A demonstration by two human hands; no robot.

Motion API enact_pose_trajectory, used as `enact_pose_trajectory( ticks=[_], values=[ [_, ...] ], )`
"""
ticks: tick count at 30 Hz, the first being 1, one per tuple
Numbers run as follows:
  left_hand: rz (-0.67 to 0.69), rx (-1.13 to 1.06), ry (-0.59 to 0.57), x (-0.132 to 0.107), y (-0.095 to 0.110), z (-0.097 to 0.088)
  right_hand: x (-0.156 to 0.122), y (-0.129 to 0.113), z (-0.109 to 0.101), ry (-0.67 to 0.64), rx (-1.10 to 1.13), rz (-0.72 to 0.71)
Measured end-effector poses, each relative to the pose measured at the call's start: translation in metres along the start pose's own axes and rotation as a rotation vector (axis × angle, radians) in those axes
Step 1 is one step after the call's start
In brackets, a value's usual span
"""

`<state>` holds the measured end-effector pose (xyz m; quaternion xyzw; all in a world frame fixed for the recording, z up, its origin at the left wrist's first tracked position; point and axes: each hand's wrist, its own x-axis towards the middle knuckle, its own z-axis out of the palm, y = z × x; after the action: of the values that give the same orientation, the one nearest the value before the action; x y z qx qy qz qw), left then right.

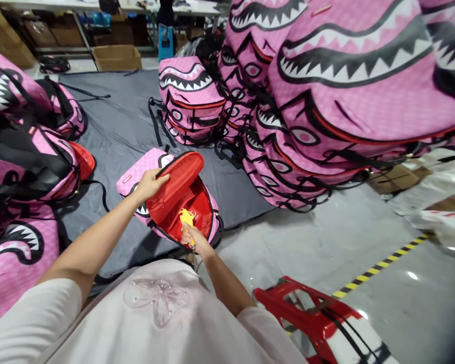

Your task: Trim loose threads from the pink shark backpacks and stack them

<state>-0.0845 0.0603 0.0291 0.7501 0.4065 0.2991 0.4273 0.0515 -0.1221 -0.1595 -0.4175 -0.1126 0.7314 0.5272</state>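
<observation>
A pink backpack with a printed shark mouth lies open on the grey cloth, its red lining showing. My left hand grips the edge of the lifted front flap and holds it up and back. Over the near side of the opening, my right hand is closed around a small yellow hand tool. The tool points into the bag, and a thin cord or chain seems to hang below it. Its exact kind is too small to make out.
Stacked pink shark backpacks rise at the right, with a smaller pile behind. More backpacks crowd the left side of the grey cloth. A red stool stands at the lower right, near striped floor tape.
</observation>
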Motion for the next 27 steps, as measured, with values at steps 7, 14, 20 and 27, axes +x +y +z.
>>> enact_pose_trajectory(
  ticks=[7,14,20,27],
  values=[
    [0.004,-0.016,-0.014,-0.007,0.004,-0.001,-0.009,-0.019,-0.006,0.012,-0.082,0.155],
    [0.016,-0.009,0.004,-0.012,-0.004,-0.004,-0.011,-0.033,-0.010,0.054,-0.158,0.210],
    [0.057,0.122,0.080,-0.014,-0.008,-0.008,-0.016,-0.032,0.001,0.092,-0.234,0.152],
    [0.024,0.441,0.232,-0.022,-0.014,-0.008,-0.017,-0.054,-0.005,0.229,-0.465,0.207]
  ],
)
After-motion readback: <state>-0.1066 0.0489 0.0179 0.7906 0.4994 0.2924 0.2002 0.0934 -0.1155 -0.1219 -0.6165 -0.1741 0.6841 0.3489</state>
